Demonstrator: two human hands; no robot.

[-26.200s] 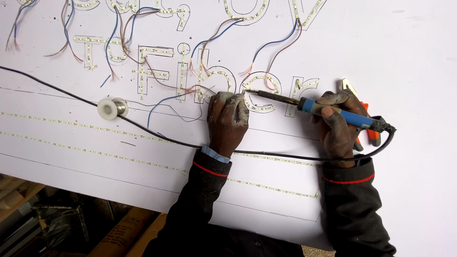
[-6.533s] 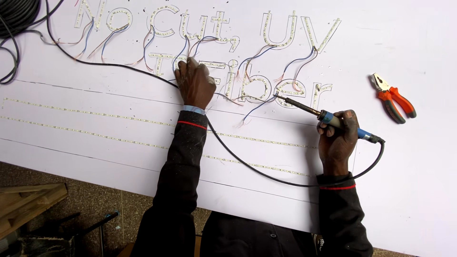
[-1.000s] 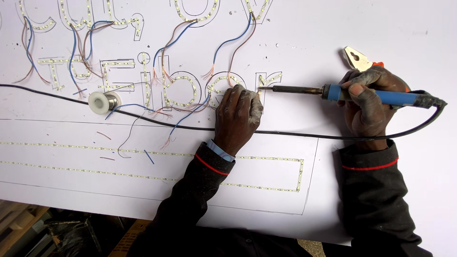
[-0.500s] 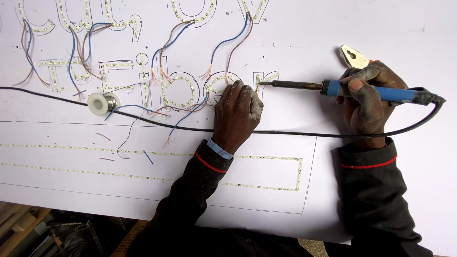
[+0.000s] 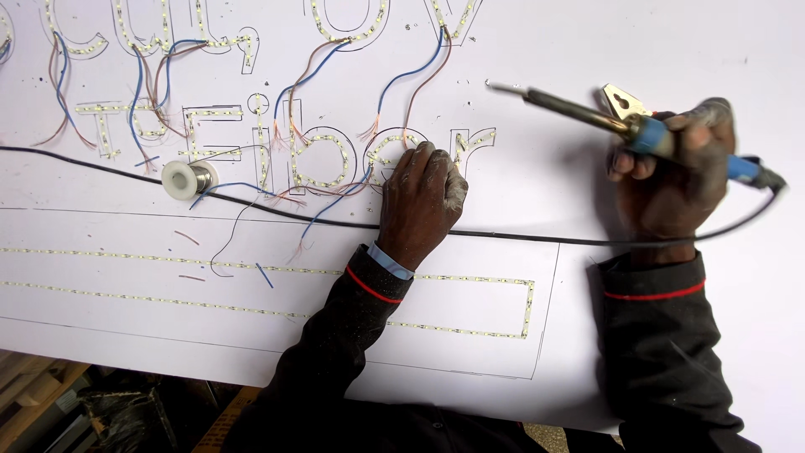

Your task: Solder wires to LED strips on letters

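On the board [image 5: 671,50], left hand [image 5: 419,205] flat, pinning strip [image 5: 470,143] w/ fingertips; right hand [image 5: 671,180] fisted on iron [image 5: 587,113]. Tip should drop straight, brief touch.

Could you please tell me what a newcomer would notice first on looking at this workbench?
First, the white board filling the view, with letter shapes outlined in LED strips and linked by blue and brown wires. At its middle the left hand presses on the letters, while the right hand holds a blue-handled soldering iron in the air at upper right. A solder spool sits at left.
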